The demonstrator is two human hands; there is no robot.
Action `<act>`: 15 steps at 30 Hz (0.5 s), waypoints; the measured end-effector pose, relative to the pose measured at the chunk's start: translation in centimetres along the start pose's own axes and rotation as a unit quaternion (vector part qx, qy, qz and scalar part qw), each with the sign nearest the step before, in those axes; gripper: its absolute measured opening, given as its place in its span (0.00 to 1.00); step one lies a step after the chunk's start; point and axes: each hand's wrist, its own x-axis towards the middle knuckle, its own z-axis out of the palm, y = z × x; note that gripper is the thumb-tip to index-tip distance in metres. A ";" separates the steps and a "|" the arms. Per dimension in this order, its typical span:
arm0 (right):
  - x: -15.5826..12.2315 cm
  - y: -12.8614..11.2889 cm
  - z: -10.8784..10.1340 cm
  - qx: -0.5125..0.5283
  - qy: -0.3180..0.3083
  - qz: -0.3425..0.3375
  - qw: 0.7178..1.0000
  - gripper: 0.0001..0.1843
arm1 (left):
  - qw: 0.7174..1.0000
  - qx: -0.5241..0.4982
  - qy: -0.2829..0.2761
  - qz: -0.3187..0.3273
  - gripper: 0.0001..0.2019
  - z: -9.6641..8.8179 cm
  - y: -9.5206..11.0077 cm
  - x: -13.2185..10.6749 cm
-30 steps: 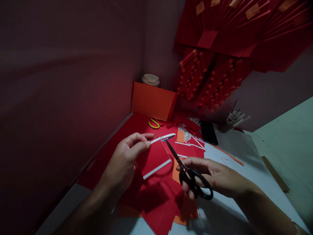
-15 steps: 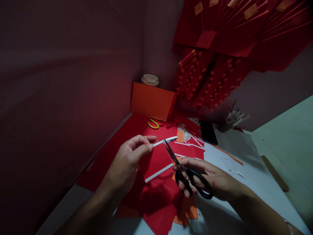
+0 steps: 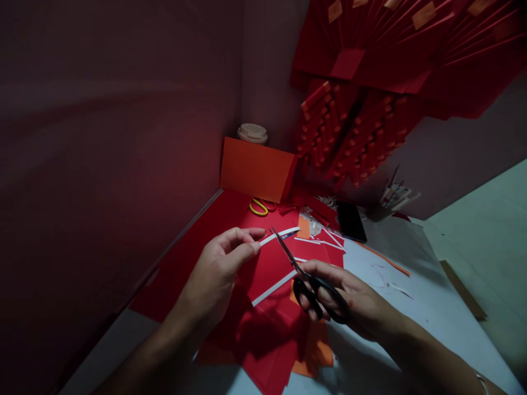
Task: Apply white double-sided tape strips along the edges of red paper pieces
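Note:
My left hand (image 3: 222, 269) pinches a narrow white strip (image 3: 269, 237) between thumb and fingers. The strip points to the right, its free end above the red paper. In my right hand (image 3: 346, 299) are black-handled scissors (image 3: 290, 253), fingers through the loops. Their blades lie nearly together across the strip; whether they cut it is unclear. Below the blades, another white strip (image 3: 274, 288) slants over red paper (image 3: 263, 263), its upper end reaching the right hand's fingers. I cannot tell if those fingers hold it.
Yellow-handled scissors (image 3: 258, 207) lie before a folded orange card (image 3: 257, 170), with a lidded cup (image 3: 252, 133) behind. A phone (image 3: 351, 221), a pen holder (image 3: 385, 203) and paper scraps (image 3: 315, 227) are at the right. Red paper decorations (image 3: 370, 131) hang above.
The scissor blades have come closer together, their tips shifting slightly left and up. The lower white strip has slid a little to the right. My left hand has barely moved.

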 end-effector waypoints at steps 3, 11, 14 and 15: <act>0.0 0.0 0.2 0.004 0.002 -0.001 1.000 0.21 | 1.000 -0.001 -0.001 0.008 0.08 0.0 -0.1 0.1; 0.1 0.4 -0.1 0.021 -0.030 -0.003 0.999 0.24 | 1.000 -0.005 -0.003 0.005 0.08 -0.1 -0.1 0.0; 0.2 0.5 -0.2 0.016 -0.054 -0.006 0.998 0.26 | 1.000 -0.006 0.003 0.002 0.08 0.0 0.0 -0.1; 0.2 0.5 -0.1 0.019 -0.058 -0.006 0.998 0.27 | 1.000 -0.005 0.003 0.001 0.08 0.0 0.0 -0.1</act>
